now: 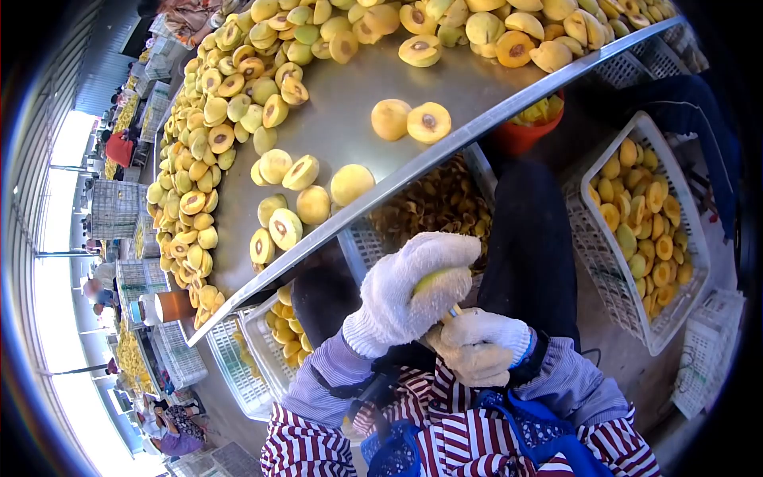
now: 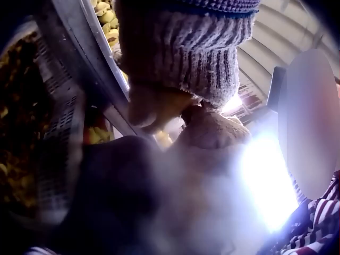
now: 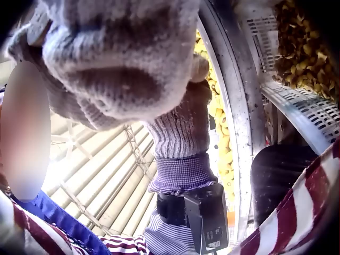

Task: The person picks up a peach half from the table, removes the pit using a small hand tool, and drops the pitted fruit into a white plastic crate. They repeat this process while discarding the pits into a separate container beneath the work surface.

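Note:
In a white knit glove, my left hand holds a yellow peach piece, mostly hidden by the fingers. Just below and to the right, my gloved right hand grips a small tool; only a short bit of its thin shaft shows between the gloves. The two hands are close together above the lap. In the left wrist view the near glove is blurred and dark, with the right hand's ribbed cuff above it. The right wrist view is largely filled by the right glove.
A metal table carries many halved peaches, some loose near its raised edge. Below it stands a crate of dark scraps. Peach-filled crates stand at right and left. A red bucket is near the knee.

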The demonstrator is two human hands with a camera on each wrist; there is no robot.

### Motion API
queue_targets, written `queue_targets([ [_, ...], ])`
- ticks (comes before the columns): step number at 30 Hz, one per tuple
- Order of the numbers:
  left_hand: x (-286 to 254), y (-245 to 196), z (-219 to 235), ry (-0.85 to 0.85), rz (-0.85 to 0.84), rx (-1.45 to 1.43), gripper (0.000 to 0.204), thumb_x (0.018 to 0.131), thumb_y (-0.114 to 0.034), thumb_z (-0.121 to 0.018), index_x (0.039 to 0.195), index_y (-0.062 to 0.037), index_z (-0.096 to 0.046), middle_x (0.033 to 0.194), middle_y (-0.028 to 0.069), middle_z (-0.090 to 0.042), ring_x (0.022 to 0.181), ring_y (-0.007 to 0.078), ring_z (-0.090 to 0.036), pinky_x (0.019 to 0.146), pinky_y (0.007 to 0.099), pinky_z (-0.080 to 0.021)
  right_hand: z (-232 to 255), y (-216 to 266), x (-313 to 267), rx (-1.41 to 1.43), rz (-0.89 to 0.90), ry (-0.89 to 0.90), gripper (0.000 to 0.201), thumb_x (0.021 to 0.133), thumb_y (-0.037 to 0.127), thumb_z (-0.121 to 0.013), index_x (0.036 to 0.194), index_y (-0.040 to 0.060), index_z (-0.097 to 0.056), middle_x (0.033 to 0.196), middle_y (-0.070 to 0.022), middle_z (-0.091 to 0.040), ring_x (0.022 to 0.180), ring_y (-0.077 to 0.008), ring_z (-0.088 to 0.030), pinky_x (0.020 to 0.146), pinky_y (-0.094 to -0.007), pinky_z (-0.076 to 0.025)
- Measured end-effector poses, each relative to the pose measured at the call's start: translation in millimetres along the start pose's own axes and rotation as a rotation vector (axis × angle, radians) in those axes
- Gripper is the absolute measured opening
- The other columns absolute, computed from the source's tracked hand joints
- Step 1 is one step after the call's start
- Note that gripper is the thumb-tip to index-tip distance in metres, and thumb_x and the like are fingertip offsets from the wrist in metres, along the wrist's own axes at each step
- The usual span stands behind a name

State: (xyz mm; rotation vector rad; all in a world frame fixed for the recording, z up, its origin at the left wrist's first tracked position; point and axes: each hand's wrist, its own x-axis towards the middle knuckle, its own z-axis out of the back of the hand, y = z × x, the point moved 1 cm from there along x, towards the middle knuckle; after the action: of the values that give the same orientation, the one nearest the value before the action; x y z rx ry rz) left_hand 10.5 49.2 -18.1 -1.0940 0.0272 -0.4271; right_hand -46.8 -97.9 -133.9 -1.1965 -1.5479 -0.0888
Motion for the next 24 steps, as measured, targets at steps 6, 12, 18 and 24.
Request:
queue_targets([
  [6,-4.6,-10.8,-19.4,-0.226,0.464,-0.64,0.036,0.1,-0.029,-0.054,0.115,0.0014,-0.064,0.116,0.0158,-0.066,0.102,0.0233,-0.066,0.088,0.0356,-0.052,-4.7,-4.0,4.0,0.039,0.052,0.037,0.023,0.095,0.004,-0.053,0.073,-0.0009,-0.056,0.059,-0.0135,-0.046,0.038,-0.0227,-0.034,0.042,-0.0358,-0.024],
  [12,1.7,-3.4,-3.6,-0.064,-0.063,-0.039,0.025,0.095,-0.013,-0.06,0.115,0.0005,-0.065,0.115,0.0158,-0.066,0.102,0.0256,-0.065,0.091,0.035,-0.051,-14.5,-6.8,8.7,0.091,0.052,-0.086,0.022,0.098,0.008,-0.05,0.079,0.0024,-0.06,0.059,-0.0147,-0.048,0.036,-0.0221,-0.033,0.04,-0.0359,-0.022],
  [18,-3.5,-11.5,-22.2,-0.24,0.352,-0.624,0.051,0.1,-0.046,-0.051,0.113,0.0021,-0.064,0.113,0.019,-0.066,0.098,0.0268,-0.067,0.085,0.0357,-0.054,-25.2,-13.5,10.0,-0.001,0.124,-0.241,0.021,0.102,0.017,-0.047,0.086,0.0076,-0.056,0.057,-0.0138,-0.05,0.033,-0.022,-0.033,0.036,-0.0357,-0.018],
  [24,-13.5,-20.0,-37.5,-0.576,0.434,-0.926,0.048,0.1,-0.043,-0.054,0.123,-0.0004,-0.058,0.111,0.0145,-0.065,0.099,0.024,-0.066,0.085,0.0363,-0.055,-49.8,-14.8,30.2,-0.417,0.158,-0.702,0.016,0.1,0.02,-0.055,0.094,0.0047,-0.054,0.052,-0.0067,-0.05,0.034,-0.0179,-0.044,0.033,-0.0304,-0.031],
])
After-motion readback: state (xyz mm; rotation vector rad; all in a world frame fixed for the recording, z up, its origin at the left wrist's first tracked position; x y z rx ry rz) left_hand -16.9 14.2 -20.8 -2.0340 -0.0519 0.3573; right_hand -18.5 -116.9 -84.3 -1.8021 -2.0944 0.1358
